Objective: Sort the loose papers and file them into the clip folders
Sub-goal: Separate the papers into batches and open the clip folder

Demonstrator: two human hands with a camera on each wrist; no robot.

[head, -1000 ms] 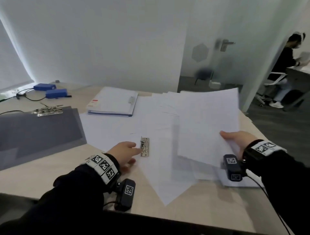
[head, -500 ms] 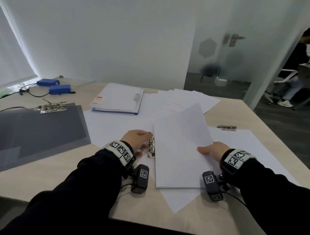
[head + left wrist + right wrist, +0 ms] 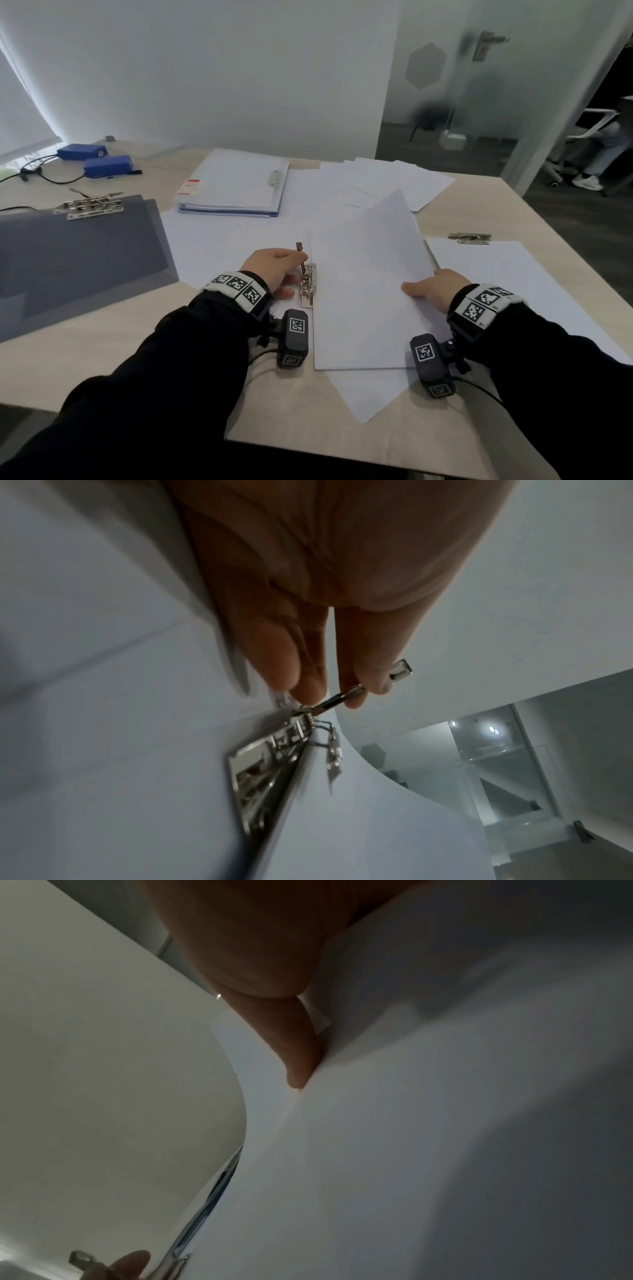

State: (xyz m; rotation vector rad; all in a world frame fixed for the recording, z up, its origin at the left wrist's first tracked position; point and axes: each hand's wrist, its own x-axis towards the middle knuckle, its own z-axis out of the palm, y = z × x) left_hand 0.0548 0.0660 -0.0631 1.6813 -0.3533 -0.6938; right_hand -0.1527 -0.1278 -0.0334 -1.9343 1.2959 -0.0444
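Observation:
A white sheet (image 3: 368, 284) lies tilted in front of me, its left edge at the metal clip (image 3: 307, 286) of an open white folder (image 3: 219, 246). My left hand (image 3: 274, 270) pinches the clip's raised lever (image 3: 300, 257); the left wrist view shows that lever (image 3: 346, 696) between thumb and fingers, and the clip (image 3: 270, 767) standing open over the paper's edge. My right hand (image 3: 433, 291) grips the sheet's right edge, thumb on top. In the right wrist view the thumb (image 3: 291, 1042) presses on the sheet (image 3: 377, 1150).
Loose white papers (image 3: 383, 181) fan out at the back of the table. A closed white folder (image 3: 236, 185) lies behind the clip. An open grey clip folder (image 3: 78, 246) is at left, another paper-filled folder (image 3: 513, 274) at right. Two blue boxes (image 3: 99, 159) sit far left.
My right hand brought the sheet down from the air and laid its left edge at the clip. My left hand took the clip's lever and raised it.

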